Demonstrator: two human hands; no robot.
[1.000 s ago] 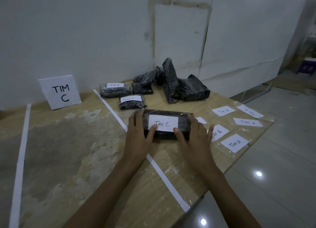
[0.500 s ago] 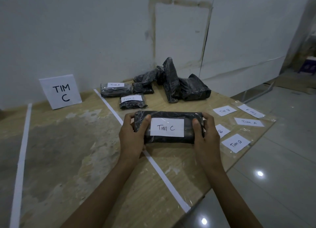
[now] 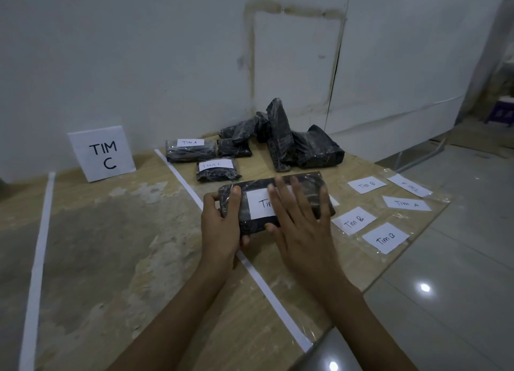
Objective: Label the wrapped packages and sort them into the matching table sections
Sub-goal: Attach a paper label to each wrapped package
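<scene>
Moved off the end of the package [image 3: 313, 185], the right hand [image 3: 303, 231] is pressed flat, fingers straight, on the label [image 3: 258, 203]; the left hand [image 3: 219, 228] is kept curled round the package, and sorting is still to be done.

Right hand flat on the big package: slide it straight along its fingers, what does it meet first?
The right hand lies flat on the package. Beyond its far edge, probably the heap of unlabelled black packages, though depth is unclear.

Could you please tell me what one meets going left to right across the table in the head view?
White tape strip, white standing "TIM C" card, second white tape strip, black plastic-wrapped package with white paper label, white "Tim B" paper slip, white "Tim A" paper slip.
</scene>
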